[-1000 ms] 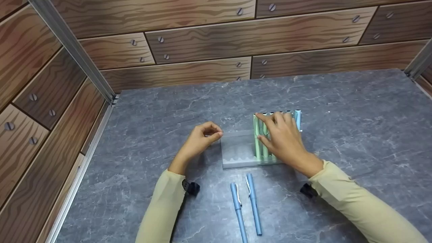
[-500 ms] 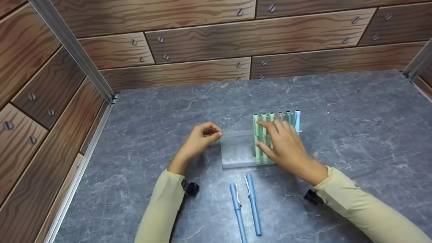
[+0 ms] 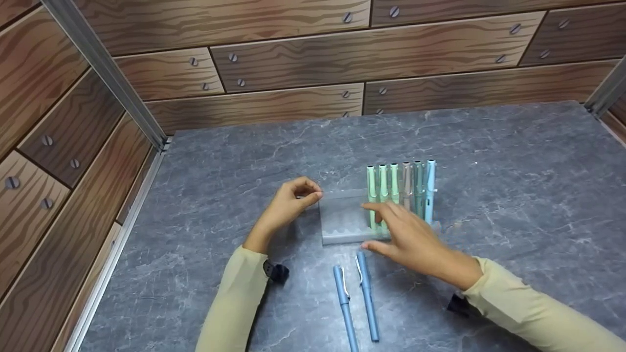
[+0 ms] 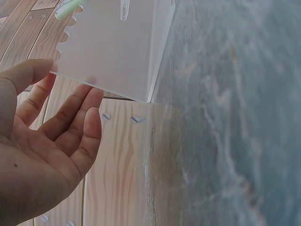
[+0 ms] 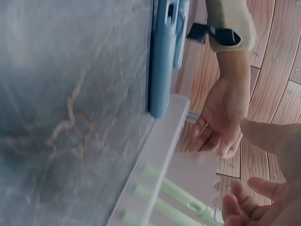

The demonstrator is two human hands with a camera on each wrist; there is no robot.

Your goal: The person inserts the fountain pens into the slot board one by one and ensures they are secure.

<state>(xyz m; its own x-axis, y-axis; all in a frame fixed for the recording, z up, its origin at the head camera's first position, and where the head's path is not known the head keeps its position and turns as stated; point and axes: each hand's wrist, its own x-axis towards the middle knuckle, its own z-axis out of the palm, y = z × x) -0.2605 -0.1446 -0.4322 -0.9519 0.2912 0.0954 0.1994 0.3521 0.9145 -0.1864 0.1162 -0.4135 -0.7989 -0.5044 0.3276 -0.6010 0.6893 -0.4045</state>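
A clear pen stand (image 3: 345, 215) with notched edges stands on the table. Several pens fill its right part: three light green pens (image 3: 371, 182), then a brownish pen (image 3: 407, 177), a dark green pen (image 3: 418, 178) and a light blue pen (image 3: 430, 186). My left hand (image 3: 288, 203) pinches the stand's left top corner between thumb and fingers, clearest in the left wrist view. In front of the stand lie two blue pens (image 3: 369, 298) with silver clips. My right hand (image 3: 411, 239) hovers before the stand's lower edge, thumb and fingers apart, holding nothing. It hides the lower ends of some pens.
Grey marbled table (image 3: 244, 161) all around. A wood-patterned wall (image 3: 293, 63) rises behind, another stands at the left, with a metal post (image 3: 112, 78) in the corner. Black wrist cameras (image 3: 279, 274) sit under both sleeves.
My right hand has drawn back from the tops of the standing pens toward the blue pens in front, uncovering the caps. The left hand stays at the stand's corner.
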